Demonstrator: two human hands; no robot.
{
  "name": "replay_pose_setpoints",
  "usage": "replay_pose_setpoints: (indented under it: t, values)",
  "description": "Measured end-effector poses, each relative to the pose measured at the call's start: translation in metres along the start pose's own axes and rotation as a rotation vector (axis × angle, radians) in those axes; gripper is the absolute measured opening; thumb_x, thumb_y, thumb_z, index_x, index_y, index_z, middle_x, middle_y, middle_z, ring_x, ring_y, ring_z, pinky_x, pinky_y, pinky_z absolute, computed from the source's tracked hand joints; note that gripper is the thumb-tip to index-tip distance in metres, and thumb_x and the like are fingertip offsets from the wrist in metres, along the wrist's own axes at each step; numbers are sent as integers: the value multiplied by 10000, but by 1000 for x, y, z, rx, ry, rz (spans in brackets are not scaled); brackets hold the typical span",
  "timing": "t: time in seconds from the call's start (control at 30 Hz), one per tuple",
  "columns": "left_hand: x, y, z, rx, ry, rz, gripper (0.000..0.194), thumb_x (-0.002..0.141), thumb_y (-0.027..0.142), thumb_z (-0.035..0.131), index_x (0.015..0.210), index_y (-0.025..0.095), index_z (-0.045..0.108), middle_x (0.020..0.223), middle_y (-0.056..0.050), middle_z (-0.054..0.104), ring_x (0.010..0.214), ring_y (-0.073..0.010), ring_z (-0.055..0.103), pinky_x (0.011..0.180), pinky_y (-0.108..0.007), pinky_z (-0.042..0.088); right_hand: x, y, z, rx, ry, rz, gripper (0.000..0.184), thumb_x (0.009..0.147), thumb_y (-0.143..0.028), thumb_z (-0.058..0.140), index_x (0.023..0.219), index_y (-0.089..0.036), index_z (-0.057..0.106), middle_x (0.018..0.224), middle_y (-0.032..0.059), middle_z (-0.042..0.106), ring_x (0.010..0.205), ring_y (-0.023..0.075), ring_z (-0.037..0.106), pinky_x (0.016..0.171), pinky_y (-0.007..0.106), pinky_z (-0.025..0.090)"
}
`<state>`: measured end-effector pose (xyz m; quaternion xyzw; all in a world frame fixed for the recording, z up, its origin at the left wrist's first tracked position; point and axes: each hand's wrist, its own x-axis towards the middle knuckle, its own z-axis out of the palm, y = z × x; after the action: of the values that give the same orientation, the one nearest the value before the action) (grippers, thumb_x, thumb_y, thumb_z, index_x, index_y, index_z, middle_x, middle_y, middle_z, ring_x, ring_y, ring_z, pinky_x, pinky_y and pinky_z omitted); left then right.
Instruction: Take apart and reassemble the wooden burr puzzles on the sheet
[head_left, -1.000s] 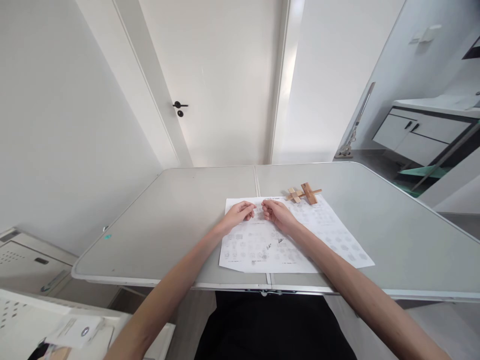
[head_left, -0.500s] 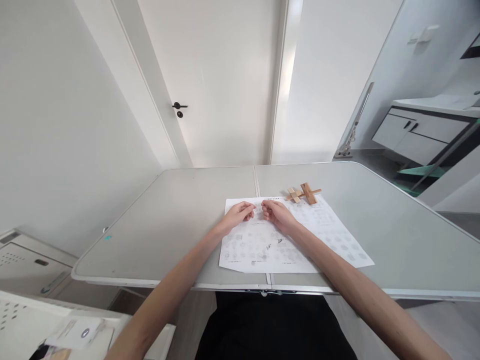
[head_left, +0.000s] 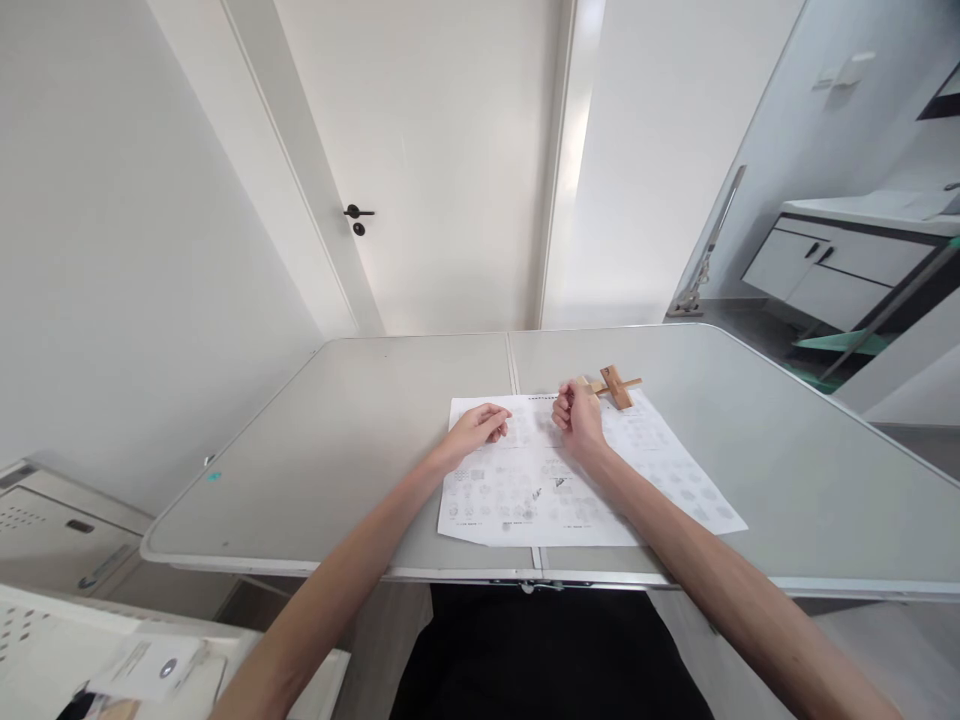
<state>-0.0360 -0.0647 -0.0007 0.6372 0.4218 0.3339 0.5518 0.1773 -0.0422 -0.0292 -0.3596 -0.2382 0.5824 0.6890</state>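
A printed paper sheet (head_left: 510, 490) with rows of faint grey patterns lies on the table. My left hand (head_left: 480, 425) rests over its upper left part, fingers curled in and thumb against the forefinger; anything between them is hidden. Further right, my right hand (head_left: 577, 415) is raised with its fingers closed, and I cannot make out what is in it, if anything. Just behind that hand lies a small wooden piece shaped like a toy airplane (head_left: 618, 387), a stick with two flat crosspieces. The hand covers part of its smaller crosspiece; whether they touch I cannot tell.
The grey folding table (head_left: 360, 430) has a metal rim and a centre seam. Beyond it stand a white door (head_left: 442, 180) and walls. At the lower left is a white cabinet (head_left: 67, 530); a sink cabinet (head_left: 832, 260) and a mop (head_left: 709, 245) are at the right.
My right hand has moved right, away from my left hand, to the wooden airplane shape, and now partly covers its smaller crosspiece. My left hand has stayed in place.
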Motion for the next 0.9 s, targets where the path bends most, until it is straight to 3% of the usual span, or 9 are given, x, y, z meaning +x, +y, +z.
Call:
replay_pose_setpoints:
  t: [0.33, 0.7, 0.9]
  values:
    - [-1, -1, -2, 8, 0, -14, 401, 901, 545, 636, 1028, 166, 663, 842, -26, 635, 712, -120, 515, 726, -298, 407, 27, -14, -27, 64, 148, -46, 402, 923, -547, 573, 715, -245, 409, 523, -90, 329, 367, 66, 251, 306, 222, 183]
    - [-2, 1, -1, 8, -3, -17, 406, 903, 550, 641, 1026, 164, 660, 842, -26, 629, 720, -124, 509, 727, -294, 401, 34, -25, -36, 258, 194, 71, 388, 996, -448, 490, 697, -243, 354, 451, -126, 251, 328, 55, 173, 277, 211, 133]
    - [-2, 1, -2, 18, -1, -19, 417, 903, 563, 635, 1029, 166, 661, 841, -26, 628, 718, -124, 508, 707, -285, 402, 37, -25, -37, 260, 234, 54, 380, 996, -402, 503, 699, -251, 322, 435, -130, 237, 322, 58, 152, 274, 208, 123]
